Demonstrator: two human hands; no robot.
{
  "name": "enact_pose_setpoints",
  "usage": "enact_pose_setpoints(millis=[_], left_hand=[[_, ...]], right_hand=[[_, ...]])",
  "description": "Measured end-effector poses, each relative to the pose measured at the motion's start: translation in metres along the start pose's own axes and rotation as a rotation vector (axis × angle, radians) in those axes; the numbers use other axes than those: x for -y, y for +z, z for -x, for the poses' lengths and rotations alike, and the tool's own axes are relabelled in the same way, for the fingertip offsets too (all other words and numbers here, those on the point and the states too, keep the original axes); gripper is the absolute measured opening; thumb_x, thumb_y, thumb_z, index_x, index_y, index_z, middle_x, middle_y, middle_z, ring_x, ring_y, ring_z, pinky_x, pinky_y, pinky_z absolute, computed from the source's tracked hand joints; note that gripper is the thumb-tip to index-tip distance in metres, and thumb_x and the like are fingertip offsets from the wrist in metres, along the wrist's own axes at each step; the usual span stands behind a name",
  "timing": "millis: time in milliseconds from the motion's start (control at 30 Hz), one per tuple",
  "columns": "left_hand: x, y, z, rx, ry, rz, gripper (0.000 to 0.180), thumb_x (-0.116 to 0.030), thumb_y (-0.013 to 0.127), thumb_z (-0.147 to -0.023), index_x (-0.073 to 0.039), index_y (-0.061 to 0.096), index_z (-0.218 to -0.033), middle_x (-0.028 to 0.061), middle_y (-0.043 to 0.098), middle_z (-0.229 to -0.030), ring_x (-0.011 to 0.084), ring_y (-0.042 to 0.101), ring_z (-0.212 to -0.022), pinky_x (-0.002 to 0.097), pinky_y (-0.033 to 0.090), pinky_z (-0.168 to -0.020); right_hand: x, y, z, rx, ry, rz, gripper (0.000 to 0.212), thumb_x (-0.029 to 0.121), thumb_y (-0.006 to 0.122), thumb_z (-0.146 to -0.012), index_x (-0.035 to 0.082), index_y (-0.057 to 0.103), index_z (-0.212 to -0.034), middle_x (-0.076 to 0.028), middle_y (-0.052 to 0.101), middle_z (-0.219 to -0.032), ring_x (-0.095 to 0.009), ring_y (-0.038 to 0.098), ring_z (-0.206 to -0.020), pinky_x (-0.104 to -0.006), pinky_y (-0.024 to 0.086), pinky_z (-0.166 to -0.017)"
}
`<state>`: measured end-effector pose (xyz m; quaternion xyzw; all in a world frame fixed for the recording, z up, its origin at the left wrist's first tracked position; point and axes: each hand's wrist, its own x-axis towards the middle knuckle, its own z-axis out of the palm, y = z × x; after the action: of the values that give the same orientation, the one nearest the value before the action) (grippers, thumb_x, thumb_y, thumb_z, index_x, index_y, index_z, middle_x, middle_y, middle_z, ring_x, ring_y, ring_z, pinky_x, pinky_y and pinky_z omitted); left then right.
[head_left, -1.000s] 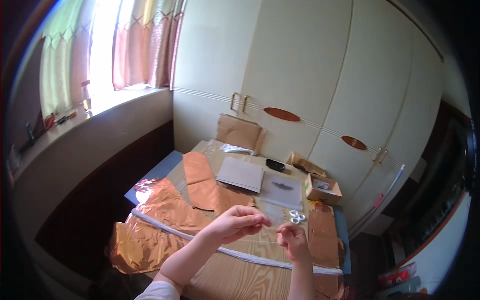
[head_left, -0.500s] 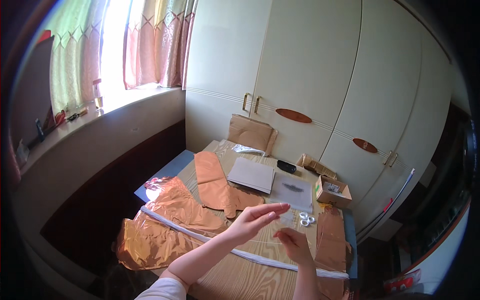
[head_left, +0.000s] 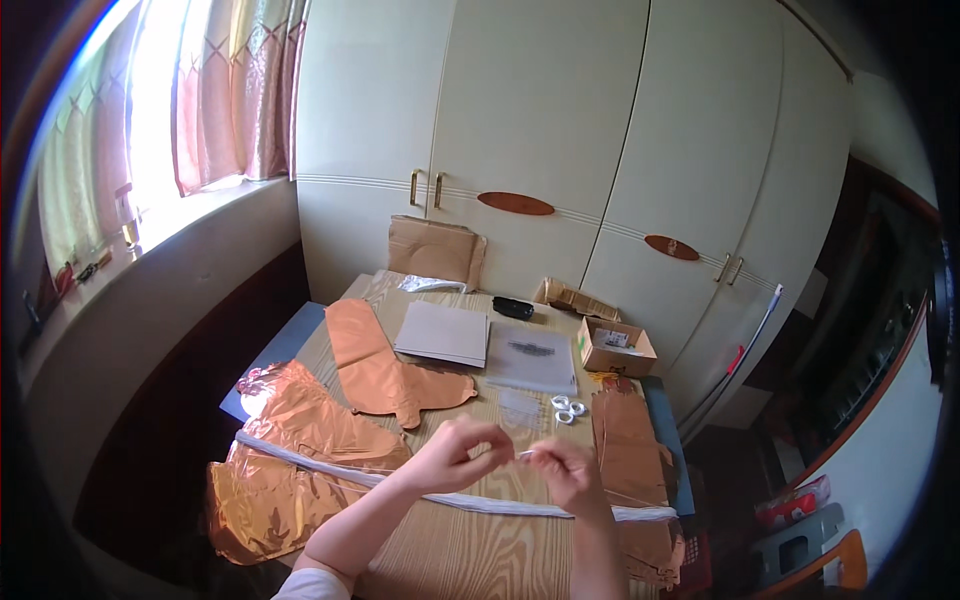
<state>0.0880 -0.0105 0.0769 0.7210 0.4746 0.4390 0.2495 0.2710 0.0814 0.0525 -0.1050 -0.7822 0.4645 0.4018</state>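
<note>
Above the near middle of the table my two hands almost meet. My left hand (head_left: 462,460) is closed, thumb and fingertips pinched together. My right hand (head_left: 570,475) pinches too, and a short bit of thin white string (head_left: 526,454) shows between the two sets of fingertips; its full length is too fine to make out. Below them a long bundle of white strings (head_left: 500,506) lies across the table. Copper-coloured foil balloons lie flat: a shiny crumpled one (head_left: 300,415) at the left, and a smoother one (head_left: 365,360) behind it.
Beyond my hands lie grey boards (head_left: 442,333), a clear plastic sleeve (head_left: 535,370), white ribbon rolls (head_left: 566,410) and a black tray (head_left: 513,307). A small cardboard box (head_left: 617,347) stands at the back right, near more folded copper foil (head_left: 630,435). Cupboards (head_left: 530,110) rise behind the table (head_left: 470,550).
My left hand, outstretched before, has curled into a pinch and come down beside my right fingertips. The view has swung to the right, shifting everything leftward.
</note>
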Motion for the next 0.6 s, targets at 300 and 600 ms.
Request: enact_pose_setpoints(millis=[300,600], left_hand=[[0.009,0.006,0.003,-0.129,0.122,0.074,0.010,-0.009,0.052,-0.088,0.000,0.056,-0.091,0.0046,0.062,-0.086,0.0165,0.057,-0.084,0.0310,0.042,-0.081],[0.008,0.011,0.004,-0.070,0.067,0.304,0.011,-0.002,0.053,-0.082,-0.004,0.056,-0.093,0.0046,0.060,-0.082,0.0208,0.057,-0.078,0.0327,0.039,-0.078]], right_hand=[[0.005,0.006,-0.003,-0.013,-0.032,0.104,0.013,0.016,0.056,-0.085,0.005,0.062,-0.086,-0.008,0.058,-0.067,-0.018,0.057,-0.057,-0.0275,0.043,-0.053],[0.013,0.006,-0.008,-0.036,0.005,0.194,0.014,0.016,0.056,-0.086,0.003,0.060,-0.085,-0.011,0.059,-0.068,-0.019,0.060,-0.059,-0.0284,0.044,-0.054]])
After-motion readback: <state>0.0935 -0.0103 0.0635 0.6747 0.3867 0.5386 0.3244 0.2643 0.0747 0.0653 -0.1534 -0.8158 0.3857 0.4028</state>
